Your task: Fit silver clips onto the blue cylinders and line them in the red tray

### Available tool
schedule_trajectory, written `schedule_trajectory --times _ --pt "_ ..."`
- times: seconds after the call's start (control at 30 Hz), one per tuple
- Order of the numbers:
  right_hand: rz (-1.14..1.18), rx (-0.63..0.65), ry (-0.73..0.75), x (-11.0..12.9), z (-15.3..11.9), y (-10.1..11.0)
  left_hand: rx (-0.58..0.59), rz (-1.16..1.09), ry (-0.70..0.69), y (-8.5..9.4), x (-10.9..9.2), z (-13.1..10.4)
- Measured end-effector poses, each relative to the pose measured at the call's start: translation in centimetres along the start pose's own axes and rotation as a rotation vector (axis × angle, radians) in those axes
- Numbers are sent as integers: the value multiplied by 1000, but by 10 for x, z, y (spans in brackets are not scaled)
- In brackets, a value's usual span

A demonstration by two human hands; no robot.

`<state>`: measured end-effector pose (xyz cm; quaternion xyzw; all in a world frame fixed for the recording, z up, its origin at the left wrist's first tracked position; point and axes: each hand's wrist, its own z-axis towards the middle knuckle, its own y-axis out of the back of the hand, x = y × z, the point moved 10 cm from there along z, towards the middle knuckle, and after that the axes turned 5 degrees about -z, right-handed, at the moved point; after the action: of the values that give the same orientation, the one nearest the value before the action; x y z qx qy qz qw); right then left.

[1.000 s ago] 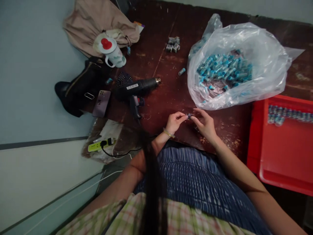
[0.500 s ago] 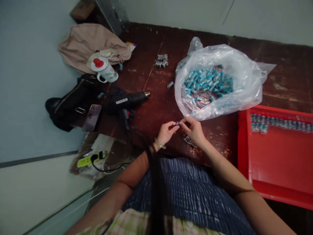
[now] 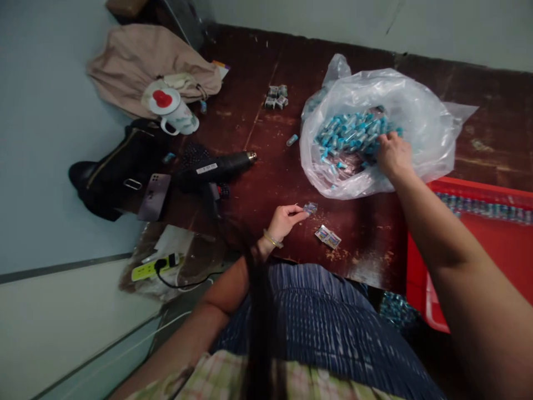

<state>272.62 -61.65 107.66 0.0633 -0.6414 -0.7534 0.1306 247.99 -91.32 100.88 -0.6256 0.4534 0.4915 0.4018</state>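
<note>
Between the thumb and fingers of my left hand [image 3: 286,220] is a small printed label [image 3: 310,208], held just above the dark red table. My right hand [image 3: 395,153] reaches into a clear plastic bag [image 3: 428,133]. Its fingers are bent down at the right side of a heap of small blue-capped tubes [image 3: 347,133]; whether they grip one is hidden. More printed labels [image 3: 328,236] lie on the table, right of my left hand. One loose tube [image 3: 292,140] rests left of the bag.
A red tray [image 3: 491,244] with a row of small tubes stands at the right. A black heat gun [image 3: 220,168], a phone [image 3: 154,197], a lidded mug [image 3: 179,115] and a black bag [image 3: 119,172] are at the left. Small bundles [image 3: 276,96] lie farther back.
My right hand has left my left hand and moved right and away, into the plastic bag. The label in my left hand and those on the table now show more clearly.
</note>
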Motion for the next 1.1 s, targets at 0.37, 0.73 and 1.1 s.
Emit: schedule_trajectory --times 0.37,0.73,1.1 --pt "818 44 129 77 -89 50 61 22 -11 4 -6 -16" --pt "1417 382 65 121 -217 17 278 70 -98 -35 -20 -27" --pt "1110 65 190 112 -263 23 386 -237 137 -63 12 -49"
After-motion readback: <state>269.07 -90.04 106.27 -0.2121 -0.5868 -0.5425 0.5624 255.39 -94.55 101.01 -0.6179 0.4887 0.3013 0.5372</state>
